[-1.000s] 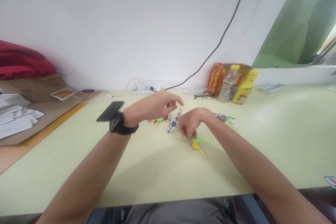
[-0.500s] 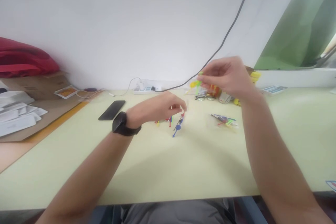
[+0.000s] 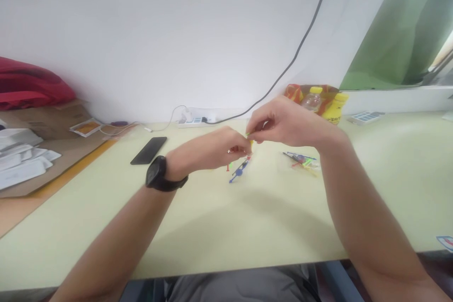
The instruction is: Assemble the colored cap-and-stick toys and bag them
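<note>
From where I stand, the person's left hand [image 3: 217, 150] is curled, thumb and fingers drawn in at the top of a slim blue plastic piece with a round disc [image 3: 238, 172], which slants down toward the tabletop; I can't tell whether its lower end touches. The right hand [image 3: 288, 125] pinches a small yellow plastic piece [image 3: 251, 143] between thumb and forefinger, right by the left fingertips and mostly hidden by them. Red and green bits [image 3: 228, 167] show beneath the left hand.

The pale yellow-green tabletop [image 3: 212, 231] stretches from the hands to its front edge at the person's lap, with arm shadows across it. A flat black rectangular slab [image 3: 148, 150] lies left of the left hand.

Near the right forearm, a clear plastic bag [image 3: 304, 164] seems to hold blue, green, red and yellow pieces. Behind the right hand stand a clear yellow-capped bottle [image 3: 313, 99] and a yellow bottle [image 3: 333, 108], both partly covered.
</note>
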### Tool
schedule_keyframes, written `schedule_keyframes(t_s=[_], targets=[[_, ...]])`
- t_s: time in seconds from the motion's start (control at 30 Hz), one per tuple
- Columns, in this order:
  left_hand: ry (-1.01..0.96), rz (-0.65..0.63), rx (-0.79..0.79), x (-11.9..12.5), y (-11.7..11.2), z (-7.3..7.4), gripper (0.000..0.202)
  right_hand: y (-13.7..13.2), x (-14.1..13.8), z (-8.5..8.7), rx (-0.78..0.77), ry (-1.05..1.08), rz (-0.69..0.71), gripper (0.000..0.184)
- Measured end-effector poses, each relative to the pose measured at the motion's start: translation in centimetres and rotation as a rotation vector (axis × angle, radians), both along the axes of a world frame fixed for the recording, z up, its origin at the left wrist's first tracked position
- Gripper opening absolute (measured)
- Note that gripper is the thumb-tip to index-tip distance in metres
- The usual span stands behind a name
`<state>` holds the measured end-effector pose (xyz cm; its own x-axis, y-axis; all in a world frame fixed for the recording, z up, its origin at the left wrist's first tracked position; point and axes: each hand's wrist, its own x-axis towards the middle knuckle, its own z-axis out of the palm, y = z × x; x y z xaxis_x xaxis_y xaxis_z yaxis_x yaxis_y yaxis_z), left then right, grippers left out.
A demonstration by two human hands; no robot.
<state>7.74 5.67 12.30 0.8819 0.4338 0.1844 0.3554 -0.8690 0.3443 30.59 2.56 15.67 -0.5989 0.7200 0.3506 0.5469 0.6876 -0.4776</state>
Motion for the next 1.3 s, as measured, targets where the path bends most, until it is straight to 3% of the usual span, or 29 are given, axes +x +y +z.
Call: schedule_keyframes(t_s=[0.13,0.4,0.53,0.77,0.97,1.1,1.23,1.27,1.3], targets=[[0.013,-0.015,0.018,0.0,-0.2,0.2,0.022,0.4,0.1,0.0,-0.014,0.004,0.035,0.011],[0.027,0.013,-0.004,0.0,-0.2,0.4,0.021,1.3,1.1,-0.3,-0.104,0.214,0.055,0.014],[0.002,0.005,-0.004,0.0,-0.3,0.5,0.019,1.3,1.1,-0.4,-0.148,0.154,0.074,0.017],[0.022,0.028,0.012,-0.2,-0.1,0.3,0.017,1.4,2.1,-0.3,-0.06,0.029,-0.046,0.029],[-0.02,0.036,0.024,-0.5,-0.1,0.0,0.018,3.1,4.1,-2.7,-0.131,-0.169,0.007,0.033],[-0.14,0.142,0.041,-1.4,-0.5,-1.0,0.015,3.9,4.0,-4.7,-0.237,-0.145,0.083,0.02],[-0.42,0.22,0.028,-2.4,-0.9,-3.6,0.007,2.7,3.3,-6.0,-0.159,0.014,0.007,0.026],[-0.519,0.247,0.002,-2.6,-1.0,-4.5,0.015,2.2,3.1,-6.5,-0.133,0.059,-0.022,0.026],[-0.596,0.284,-0.05,-2.7,-1.2,-5.3,0.036,1.5,2.9,-7.0,-0.117,0.098,-0.045,0.027]])
